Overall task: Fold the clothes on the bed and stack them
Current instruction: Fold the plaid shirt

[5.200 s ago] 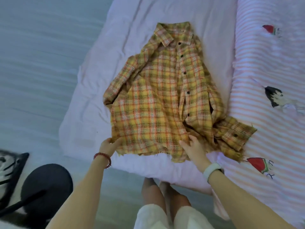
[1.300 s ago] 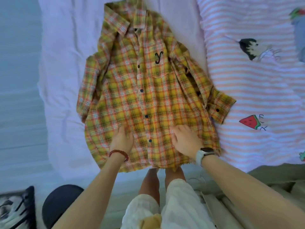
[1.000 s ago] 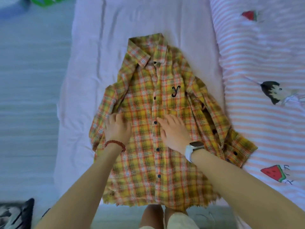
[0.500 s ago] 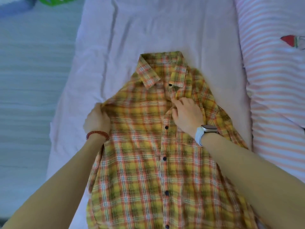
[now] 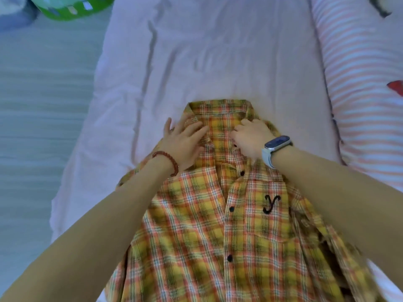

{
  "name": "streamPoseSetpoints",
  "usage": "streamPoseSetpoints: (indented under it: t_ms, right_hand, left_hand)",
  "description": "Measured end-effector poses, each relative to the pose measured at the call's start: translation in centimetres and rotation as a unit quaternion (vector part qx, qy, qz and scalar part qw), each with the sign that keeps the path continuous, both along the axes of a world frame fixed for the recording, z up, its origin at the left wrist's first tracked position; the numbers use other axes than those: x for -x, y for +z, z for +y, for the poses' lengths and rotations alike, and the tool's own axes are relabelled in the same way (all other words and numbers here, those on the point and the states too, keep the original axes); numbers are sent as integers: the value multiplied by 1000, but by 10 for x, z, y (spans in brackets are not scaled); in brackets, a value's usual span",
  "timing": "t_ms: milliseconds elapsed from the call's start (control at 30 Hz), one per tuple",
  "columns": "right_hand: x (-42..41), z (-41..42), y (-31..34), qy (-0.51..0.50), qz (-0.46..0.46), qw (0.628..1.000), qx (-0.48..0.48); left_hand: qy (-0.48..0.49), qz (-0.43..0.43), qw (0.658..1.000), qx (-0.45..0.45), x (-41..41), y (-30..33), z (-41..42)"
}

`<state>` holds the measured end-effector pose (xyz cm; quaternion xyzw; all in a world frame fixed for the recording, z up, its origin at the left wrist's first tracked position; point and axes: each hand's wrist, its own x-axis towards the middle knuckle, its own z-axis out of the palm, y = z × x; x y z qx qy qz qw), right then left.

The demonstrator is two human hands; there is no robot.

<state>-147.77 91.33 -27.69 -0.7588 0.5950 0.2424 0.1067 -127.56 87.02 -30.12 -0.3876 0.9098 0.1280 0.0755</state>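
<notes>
A yellow and orange plaid shirt [image 5: 202, 225] lies front up on the pale pink sheet [image 5: 207, 62], collar pointing away from me, buttons closed and a black "y" on the chest pocket. My left hand [image 5: 183, 140] lies flat with spread fingers on the left collar and shoulder. My right hand [image 5: 250, 138] has curled fingers that pinch the right side of the collar. Both forearms cover parts of the shoulders and sleeves.
A pink-and-white striped quilt [image 5: 362, 94] with printed pictures runs along the right side of the bed. A green round object [image 5: 74, 7] sits on the floor at the top left. The bed's left edge drops to a pale floor [image 5: 39, 127].
Both hands slid up the shirt from its chest to the collar. The left hand went from the shoulder edge onto the collar, and the camera moved closer.
</notes>
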Motion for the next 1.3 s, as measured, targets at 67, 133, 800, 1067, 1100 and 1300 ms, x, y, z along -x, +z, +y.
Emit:
streamPoseSetpoints:
  t_ms: [67, 133, 800, 1067, 1100, 1300]
  right_hand:
    - [5, -4, 4, -17, -40, 999, -12]
    - [11, -3, 9, -75, -170, 982, 33]
    - [-82, 70, 4, -345, -432, 827, 98]
    - [-220, 199, 5, -182, -396, 899, 36]
    - [-235, 212, 4, -161, -380, 910, 27]
    - [-266, 254, -6, -132, -254, 956, -58]
  left_hand:
    - [-48, -44, 998, -1, 18, -3, -17]
    - [-50, -31, 998, -10, 27, -3, -32]
    - [326, 184, 926, -39, -47, 17, 23]
    - [572, 192, 750, -270, -216, 24, 183]
    - [566, 185, 745, -300, -225, 21, 202]
    - [562, 250, 728, -303, -241, 17, 241]
